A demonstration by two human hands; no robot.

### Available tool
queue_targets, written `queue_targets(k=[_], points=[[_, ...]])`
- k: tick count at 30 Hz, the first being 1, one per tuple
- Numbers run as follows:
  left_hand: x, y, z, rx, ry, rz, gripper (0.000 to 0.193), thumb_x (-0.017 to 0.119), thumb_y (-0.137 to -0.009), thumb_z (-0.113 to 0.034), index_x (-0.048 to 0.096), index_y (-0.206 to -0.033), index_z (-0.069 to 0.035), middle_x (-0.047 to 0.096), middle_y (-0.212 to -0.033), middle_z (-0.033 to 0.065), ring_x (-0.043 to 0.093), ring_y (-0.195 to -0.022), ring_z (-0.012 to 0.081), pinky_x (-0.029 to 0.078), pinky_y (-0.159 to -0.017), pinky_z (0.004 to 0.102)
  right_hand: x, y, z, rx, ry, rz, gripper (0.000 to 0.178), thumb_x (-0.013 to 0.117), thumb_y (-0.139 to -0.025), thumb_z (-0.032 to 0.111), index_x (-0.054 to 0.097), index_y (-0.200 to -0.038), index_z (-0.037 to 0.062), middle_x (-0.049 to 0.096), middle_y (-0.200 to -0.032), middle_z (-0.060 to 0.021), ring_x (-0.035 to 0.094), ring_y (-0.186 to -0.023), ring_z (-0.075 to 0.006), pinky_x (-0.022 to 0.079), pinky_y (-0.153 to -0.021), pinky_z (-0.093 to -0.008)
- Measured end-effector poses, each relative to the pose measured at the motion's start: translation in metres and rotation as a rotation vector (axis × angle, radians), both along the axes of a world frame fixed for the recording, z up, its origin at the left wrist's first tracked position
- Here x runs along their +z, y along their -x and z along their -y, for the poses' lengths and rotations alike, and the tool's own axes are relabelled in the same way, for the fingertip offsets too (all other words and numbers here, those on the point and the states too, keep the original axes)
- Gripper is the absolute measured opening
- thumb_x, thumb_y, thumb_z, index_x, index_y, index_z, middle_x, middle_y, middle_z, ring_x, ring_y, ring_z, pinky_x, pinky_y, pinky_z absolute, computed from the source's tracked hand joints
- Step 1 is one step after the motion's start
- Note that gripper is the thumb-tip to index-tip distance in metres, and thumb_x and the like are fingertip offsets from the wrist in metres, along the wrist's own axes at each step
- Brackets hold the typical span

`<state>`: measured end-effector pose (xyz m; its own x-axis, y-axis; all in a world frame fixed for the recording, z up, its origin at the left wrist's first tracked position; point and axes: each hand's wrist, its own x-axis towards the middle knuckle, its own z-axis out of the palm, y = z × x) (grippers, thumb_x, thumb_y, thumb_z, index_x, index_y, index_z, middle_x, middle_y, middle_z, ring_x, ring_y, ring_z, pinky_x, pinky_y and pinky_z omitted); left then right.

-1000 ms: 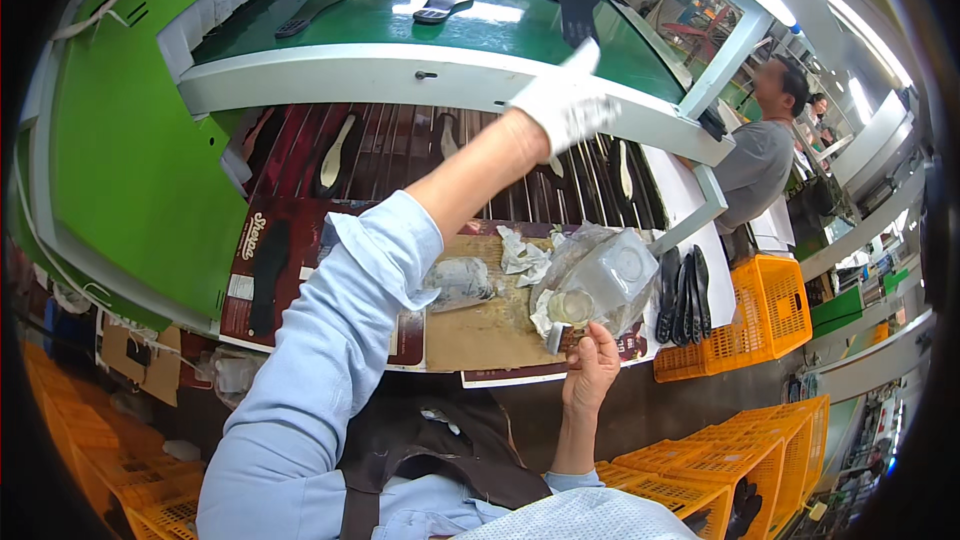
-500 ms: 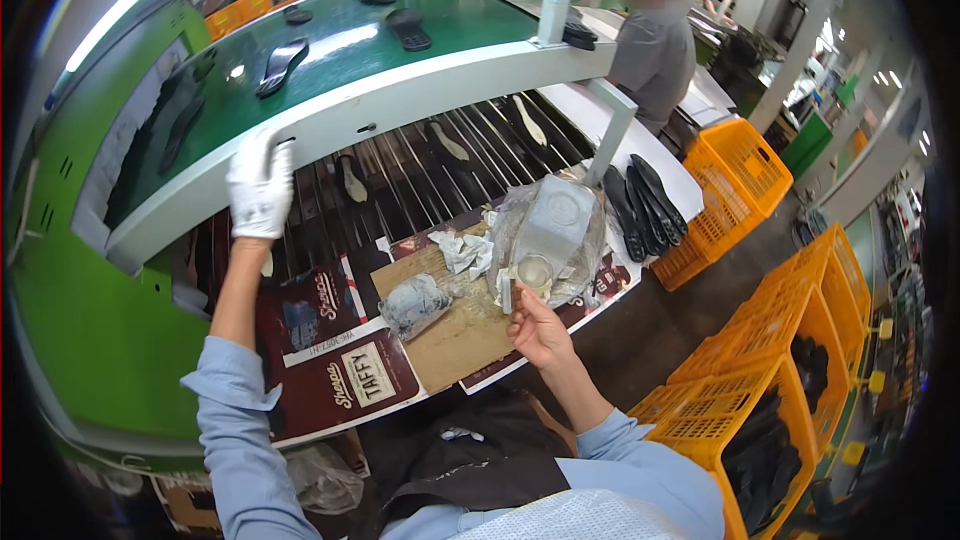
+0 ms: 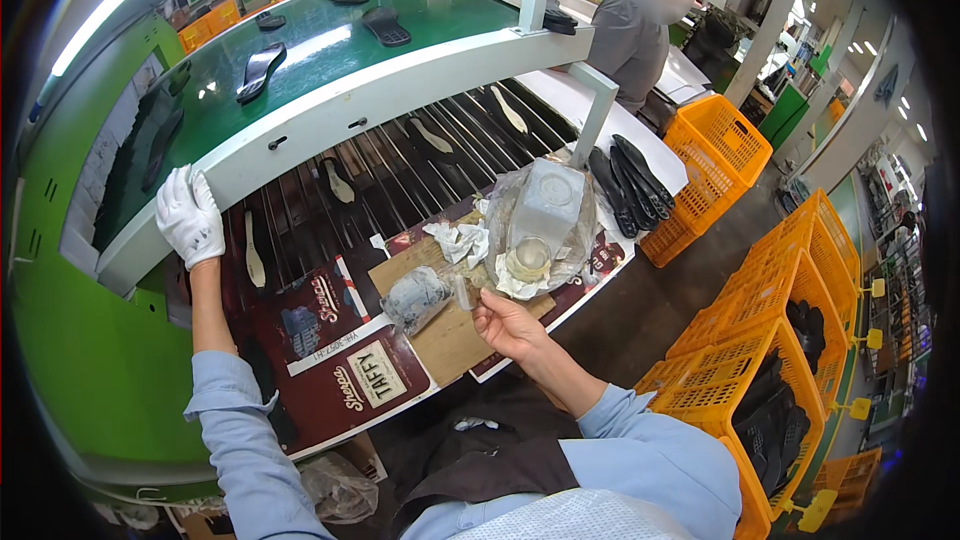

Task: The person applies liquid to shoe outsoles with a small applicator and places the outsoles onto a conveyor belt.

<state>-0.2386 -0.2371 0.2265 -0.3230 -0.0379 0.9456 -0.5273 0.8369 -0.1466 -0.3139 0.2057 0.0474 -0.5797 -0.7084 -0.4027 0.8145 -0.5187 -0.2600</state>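
Observation:
My left hand (image 3: pixel 190 217), in a white glove, lies over the left end of the pale metal beam (image 3: pixel 330 112). Its fingers reach to the beam's upper edge, beside the green belt (image 3: pixel 320 65). Bare and pinched, my right hand (image 3: pixel 508 324) holds a small pale strip (image 3: pixel 462 292) above the cardboard (image 3: pixel 455 335). Near it are a grey-smeared bundle (image 3: pixel 415 300), crumpled white paper (image 3: pixel 460 240) and a small round cup (image 3: pixel 528 260). Behind the cup a translucent plastic container (image 3: pixel 547 202) sits in clear plastic wrap. Black shoe soles (image 3: pixel 261 72) lie on the belt.
Under the beam, pale-faced soles (image 3: pixel 255 255) rest on metal rods (image 3: pixel 375 180). Several black soles (image 3: pixel 632 185) lie at the table's right. Orange crates (image 3: pixel 705 395) stand to the right, some holding black pieces. A person in grey (image 3: pixel 628 40) is beyond.
My left hand has moved left along the beam. My right hand has shifted a little left with the strip, whose pale end now tilts toward the grey-smeared bundle. The whole view has shifted slightly.

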Motion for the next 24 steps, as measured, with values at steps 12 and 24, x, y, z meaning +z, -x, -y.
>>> queue_targets(k=[12,24], points=[[-0.009,0.008,0.007,0.091,-0.016,-0.022,0.024,0.057,-0.091,-0.024,0.062,-0.109,-0.008,0.062,-0.110,0.0098,0.057,-0.102,0.0287,0.045,-0.090,0.0417,0.015,-0.018,0.020,0.146,-0.069,-0.134,0.026,0.063,-0.090,0.007,0.054,-0.114,0.0055,0.061,-0.088,-0.0005,0.060,-0.074,-0.0092,0.051,-0.063,-0.0212],[-0.018,0.008,0.018,0.107,0.043,-0.067,0.027,0.057,-0.091,-0.028,0.062,-0.112,-0.011,0.062,-0.113,0.0094,0.057,-0.104,0.0288,0.045,-0.090,0.0416,0.007,-0.018,0.030,0.167,-0.102,-0.126,0.022,0.063,-0.091,0.014,0.056,-0.111,0.0129,0.062,-0.084,0.0047,0.057,-0.067,-0.0049,0.048,-0.059,-0.0193]])
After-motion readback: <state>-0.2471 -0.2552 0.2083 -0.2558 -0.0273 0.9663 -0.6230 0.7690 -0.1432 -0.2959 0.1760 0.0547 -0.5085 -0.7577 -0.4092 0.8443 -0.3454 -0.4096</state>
